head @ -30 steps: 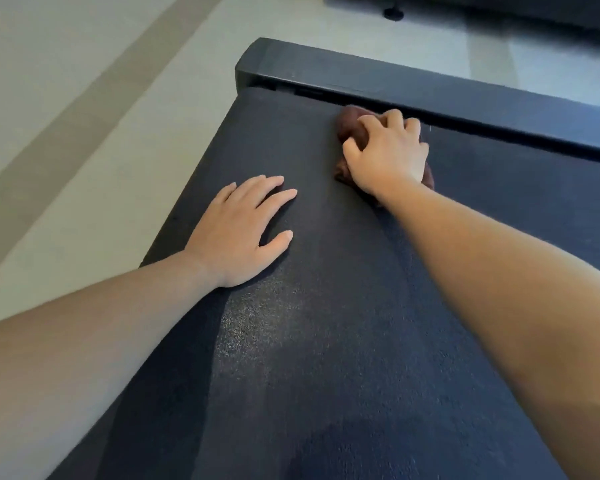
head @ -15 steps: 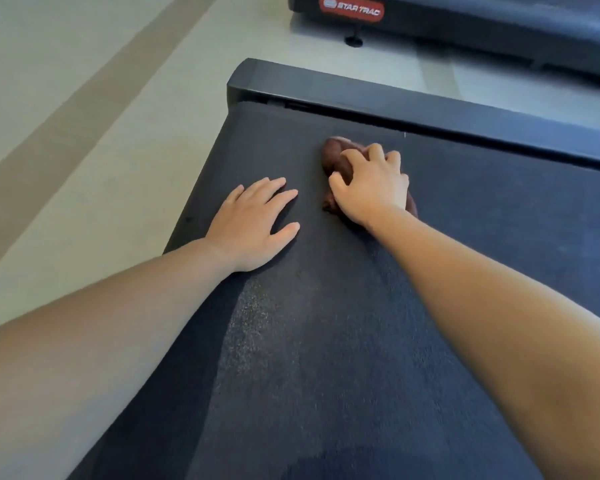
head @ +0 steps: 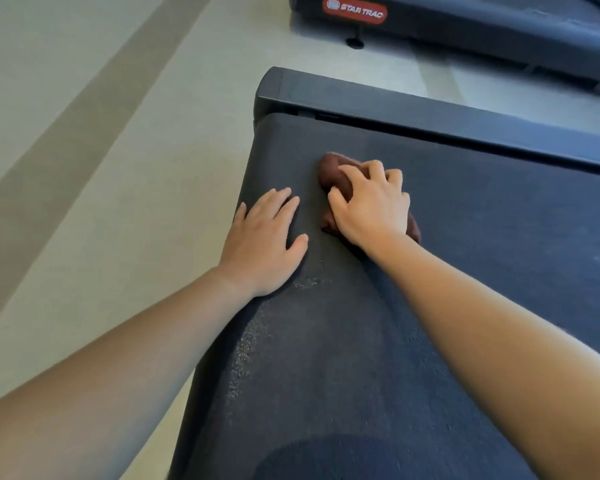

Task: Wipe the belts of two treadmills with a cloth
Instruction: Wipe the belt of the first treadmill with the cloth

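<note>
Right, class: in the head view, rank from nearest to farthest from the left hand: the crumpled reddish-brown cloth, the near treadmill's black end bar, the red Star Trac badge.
1. Crumpled reddish-brown cloth, just right of the left hand, under the right hand.
2. Near treadmill's black end bar, ahead beyond the belt.
3. Red Star Trac badge, farthest, on the second treadmill.
</note>
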`<state>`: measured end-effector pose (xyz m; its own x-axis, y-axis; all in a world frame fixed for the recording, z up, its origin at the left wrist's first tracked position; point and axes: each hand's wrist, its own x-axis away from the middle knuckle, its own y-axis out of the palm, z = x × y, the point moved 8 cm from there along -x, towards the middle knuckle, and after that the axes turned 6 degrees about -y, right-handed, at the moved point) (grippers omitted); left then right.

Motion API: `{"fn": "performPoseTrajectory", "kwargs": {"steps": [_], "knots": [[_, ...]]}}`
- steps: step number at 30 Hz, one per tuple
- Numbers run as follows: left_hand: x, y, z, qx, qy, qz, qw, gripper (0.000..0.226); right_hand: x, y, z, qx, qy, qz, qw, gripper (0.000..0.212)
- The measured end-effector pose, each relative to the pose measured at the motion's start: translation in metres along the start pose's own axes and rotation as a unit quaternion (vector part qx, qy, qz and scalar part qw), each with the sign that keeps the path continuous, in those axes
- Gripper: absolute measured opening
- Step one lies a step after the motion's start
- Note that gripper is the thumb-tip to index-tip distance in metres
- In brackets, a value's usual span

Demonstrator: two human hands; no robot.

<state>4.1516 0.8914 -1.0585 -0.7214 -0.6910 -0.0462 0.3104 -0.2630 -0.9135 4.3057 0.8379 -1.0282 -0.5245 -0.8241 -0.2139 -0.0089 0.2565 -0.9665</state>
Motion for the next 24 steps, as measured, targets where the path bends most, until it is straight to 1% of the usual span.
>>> {"fn": "performPoseTrajectory", "kwargs": {"steps": [6,11,14,17,21,24], "knots": [[-0.001,0.001,0.0,0.008,0.005,0.017,1.0,0.061,-0.089,0.02,-0.006,-0.01,0.014,0.009,1.0,0.046],[0.0,0.001,0.0,0.016,0.004,0.014,1.0,0.062,-0.115,0.024,-0.006,-0.006,0.019,0.001,1.0,0.048],[0.0,-0.002,0.0,0.023,-0.001,0.007,1.0,0.061,-0.101,0.019,-0.008,0.0,-0.003,-0.019,1.0,0.047],[0.002,-0.004,0.0,0.05,-0.002,-0.005,0.999,0.06,-0.067,0.01,-0.013,-0.003,-0.019,-0.03,0.999,0.045],[0.008,-0.014,-0.02,0.078,0.007,0.004,0.997,0.06,-0.005,0.002,-0.034,-0.022,-0.049,-0.003,0.999,0.044],[0.017,-0.015,-0.055,0.089,-0.02,-0.014,0.996,0.06,0.019,-0.001,-0.052,-0.034,-0.067,0.02,0.997,0.046]]}}
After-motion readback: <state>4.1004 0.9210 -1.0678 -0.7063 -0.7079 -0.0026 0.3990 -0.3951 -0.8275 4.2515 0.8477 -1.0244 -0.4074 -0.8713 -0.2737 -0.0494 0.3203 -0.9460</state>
